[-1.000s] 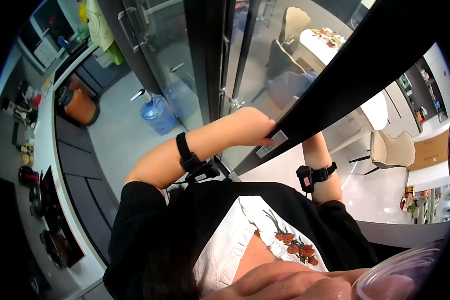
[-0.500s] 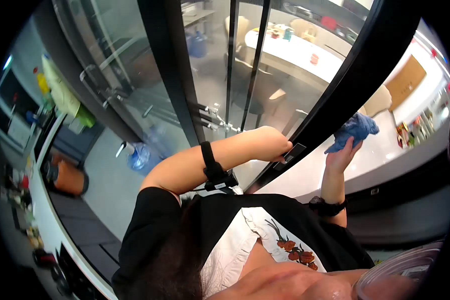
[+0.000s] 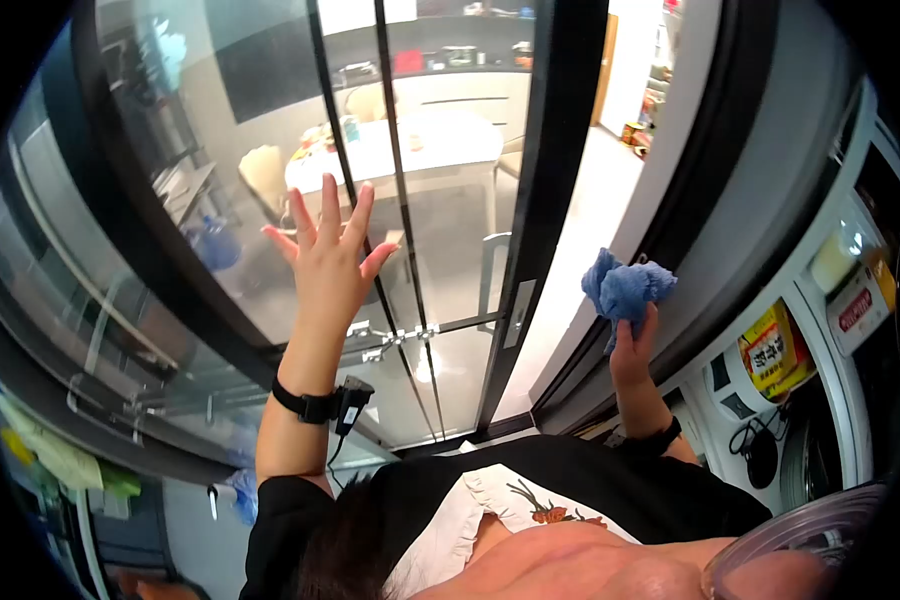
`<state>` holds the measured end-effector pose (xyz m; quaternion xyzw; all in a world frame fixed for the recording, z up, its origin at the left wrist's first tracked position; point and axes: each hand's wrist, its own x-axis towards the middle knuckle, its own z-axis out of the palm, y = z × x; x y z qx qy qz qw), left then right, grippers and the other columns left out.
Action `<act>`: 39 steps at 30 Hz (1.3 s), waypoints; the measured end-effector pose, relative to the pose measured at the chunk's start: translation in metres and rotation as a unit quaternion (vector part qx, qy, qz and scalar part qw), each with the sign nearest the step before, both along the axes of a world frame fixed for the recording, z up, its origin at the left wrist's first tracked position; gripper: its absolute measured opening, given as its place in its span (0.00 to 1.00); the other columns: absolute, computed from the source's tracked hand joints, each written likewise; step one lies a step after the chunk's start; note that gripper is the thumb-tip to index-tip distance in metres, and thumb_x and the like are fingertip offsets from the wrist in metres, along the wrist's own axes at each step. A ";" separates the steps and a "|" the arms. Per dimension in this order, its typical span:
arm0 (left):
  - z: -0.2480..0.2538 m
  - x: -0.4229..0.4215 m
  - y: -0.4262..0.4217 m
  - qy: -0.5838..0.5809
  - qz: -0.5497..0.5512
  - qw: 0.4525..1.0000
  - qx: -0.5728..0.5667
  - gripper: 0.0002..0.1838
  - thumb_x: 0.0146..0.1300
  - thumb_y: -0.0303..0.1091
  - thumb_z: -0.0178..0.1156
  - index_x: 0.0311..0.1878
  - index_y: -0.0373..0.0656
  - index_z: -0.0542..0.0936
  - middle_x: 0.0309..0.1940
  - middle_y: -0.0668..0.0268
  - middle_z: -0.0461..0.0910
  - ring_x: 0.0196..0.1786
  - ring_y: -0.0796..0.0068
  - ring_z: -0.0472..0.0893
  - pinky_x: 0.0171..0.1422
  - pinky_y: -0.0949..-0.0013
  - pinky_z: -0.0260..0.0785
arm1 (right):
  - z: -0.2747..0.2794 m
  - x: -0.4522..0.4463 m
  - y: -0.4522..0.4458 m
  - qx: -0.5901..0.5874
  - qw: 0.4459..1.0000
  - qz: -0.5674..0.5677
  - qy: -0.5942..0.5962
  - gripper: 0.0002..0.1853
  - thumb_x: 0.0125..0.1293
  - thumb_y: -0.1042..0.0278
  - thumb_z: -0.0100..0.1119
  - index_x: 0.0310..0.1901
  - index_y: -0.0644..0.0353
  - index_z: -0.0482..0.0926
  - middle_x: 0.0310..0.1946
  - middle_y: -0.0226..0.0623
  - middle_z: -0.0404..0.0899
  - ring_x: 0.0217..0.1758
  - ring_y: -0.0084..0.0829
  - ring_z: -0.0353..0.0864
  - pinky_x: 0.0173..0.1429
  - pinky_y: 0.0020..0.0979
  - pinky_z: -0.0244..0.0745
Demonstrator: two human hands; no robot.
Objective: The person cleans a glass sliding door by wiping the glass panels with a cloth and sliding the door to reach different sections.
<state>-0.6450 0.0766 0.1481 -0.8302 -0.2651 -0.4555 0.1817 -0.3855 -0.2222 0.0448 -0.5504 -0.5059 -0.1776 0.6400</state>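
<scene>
The blue cloth (image 3: 625, 285) sits bunched right of the frame's centre, its upper part bulging above the fingers. The person's right hand (image 3: 634, 345) is closed around its lower end. Left of it stands the dark-framed glass door (image 3: 562, 150), with a recessed pull (image 3: 519, 312) on its edge and a strip of pale floor showing between frame and cloth. The left hand (image 3: 330, 255), left of centre, is wide open with fingers spread, back to the camera, holding nothing; whether it touches the glass cannot be told. Through the panes, at upper centre, a white table (image 3: 455, 142) shows. A yellow packet (image 3: 773, 350) stands on a shelf at the right.
</scene>
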 end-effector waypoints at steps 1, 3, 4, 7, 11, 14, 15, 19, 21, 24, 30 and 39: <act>0.000 0.003 -0.001 0.002 -0.001 1.000 0.003 0.41 0.48 0.58 0.62 0.67 0.62 0.61 0.72 0.60 0.43 0.72 0.42 0.36 0.60 0.24 0.24 | 0.007 -0.007 -0.003 -0.001 1.000 0.007 0.003 0.22 0.66 0.77 0.43 0.61 0.65 0.57 0.58 0.45 0.62 0.61 0.36 0.63 0.66 0.38 0.54; 0.001 0.005 -0.002 0.005 0.007 1.000 0.005 0.42 0.48 0.57 0.62 0.67 0.62 0.60 0.72 0.58 0.42 0.72 0.41 0.36 0.59 0.23 0.24 | 0.014 -0.011 -0.006 -0.012 1.000 0.006 -0.010 0.21 0.66 0.77 0.43 0.61 0.65 0.58 0.58 0.46 0.62 0.61 0.37 0.63 0.66 0.38 0.54; 0.000 0.005 -0.001 0.007 0.010 1.000 0.014 0.42 0.48 0.57 0.62 0.68 0.62 0.59 0.71 0.55 0.42 0.71 0.39 0.36 0.59 0.23 0.24 | 0.013 -0.010 -0.006 -0.021 0.999 -0.004 -0.026 0.21 0.66 0.77 0.43 0.60 0.65 0.59 0.58 0.46 0.62 0.62 0.38 0.63 0.66 0.38 0.54; -0.004 0.005 -0.001 -0.006 0.001 1.000 0.017 0.42 0.48 0.58 0.62 0.67 0.60 0.60 0.71 0.54 0.43 0.72 0.40 0.36 0.59 0.24 0.22 | 0.011 -0.011 -0.001 -0.026 0.998 -0.015 -0.048 0.20 0.65 0.77 0.44 0.59 0.64 0.60 0.57 0.47 0.62 0.62 0.39 0.62 0.66 0.38 0.53; -0.003 0.006 0.003 -0.014 0.006 0.999 0.031 0.39 0.51 0.62 0.58 0.66 0.60 0.63 0.71 0.55 0.45 0.71 0.39 0.37 0.58 0.24 0.16 | 0.015 -0.015 0.011 -0.053 0.994 -0.054 -0.084 0.21 0.64 0.76 0.46 0.58 0.62 0.61 0.56 0.47 0.62 0.61 0.39 0.62 0.66 0.38 0.52; -0.004 0.007 0.005 -0.021 0.006 0.999 0.047 0.38 0.54 0.63 0.54 0.67 0.60 0.60 0.71 0.56 0.44 0.71 0.40 0.38 0.59 0.26 0.13 | 0.025 -0.023 0.028 -0.034 0.994 -0.030 -0.097 0.21 0.62 0.77 0.47 0.57 0.62 0.61 0.55 0.47 0.62 0.60 0.40 0.62 0.65 0.39 0.53; -0.003 0.006 0.006 -0.020 0.008 0.999 0.047 0.38 0.54 0.64 0.53 0.67 0.61 0.60 0.71 0.56 0.44 0.71 0.40 0.39 0.59 0.27 0.12 | 0.029 -0.024 0.032 -0.036 0.994 -0.020 -0.105 0.21 0.62 0.78 0.47 0.57 0.62 0.61 0.55 0.48 0.62 0.60 0.40 0.62 0.65 0.39 0.54; 0.007 0.001 0.003 -0.029 -0.005 0.997 0.069 0.36 0.57 0.61 0.52 0.67 0.59 0.60 0.70 0.56 0.49 0.73 0.48 0.41 0.64 0.33 0.14 | 0.027 -0.022 0.063 -0.058 0.981 -0.054 -0.176 0.22 0.54 0.78 0.54 0.53 0.63 0.66 0.57 0.51 0.60 0.61 0.48 0.63 0.63 0.42 0.59; 0.008 -0.017 0.006 -0.067 -0.020 0.997 0.034 0.33 0.58 0.60 0.52 0.65 0.58 0.64 0.70 0.56 0.50 0.73 0.52 0.39 0.67 0.36 0.17 | 0.041 -0.036 0.087 -0.064 0.967 -0.049 -0.240 0.22 0.49 0.77 0.58 0.49 0.60 0.69 0.57 0.51 0.60 0.60 0.52 0.62 0.63 0.45 0.59; 0.001 -0.040 0.029 -0.161 0.055 0.979 0.111 0.38 0.55 0.67 0.51 0.65 0.58 0.64 0.71 0.56 0.46 0.73 0.48 0.36 0.67 0.37 0.17 | 0.044 -0.024 0.117 -0.063 0.950 -0.101 -0.288 0.22 0.47 0.78 0.61 0.46 0.54 0.70 0.58 0.47 0.60 0.60 0.54 0.60 0.63 0.48 0.59; 0.003 -0.041 0.032 -0.155 0.097 0.976 0.118 0.42 0.50 0.74 0.47 0.67 0.62 0.60 0.71 0.57 0.47 0.73 0.47 0.36 0.66 0.37 0.13 | 0.037 0.007 0.111 -0.027 0.928 -0.202 -0.313 0.21 0.45 0.80 0.60 0.43 0.53 0.70 0.57 0.45 0.64 0.58 0.54 0.61 0.61 0.49 0.58; 0.006 -0.016 0.017 -0.156 0.074 0.979 0.106 0.42 0.51 0.74 0.45 0.66 0.63 0.62 0.70 0.58 0.48 0.73 0.47 0.39 0.65 0.36 0.10 | 0.059 -0.023 0.130 -0.009 0.905 -0.214 -0.367 0.18 0.45 0.73 0.65 0.41 0.52 0.74 0.56 0.48 0.62 0.57 0.54 0.62 0.62 0.48 0.57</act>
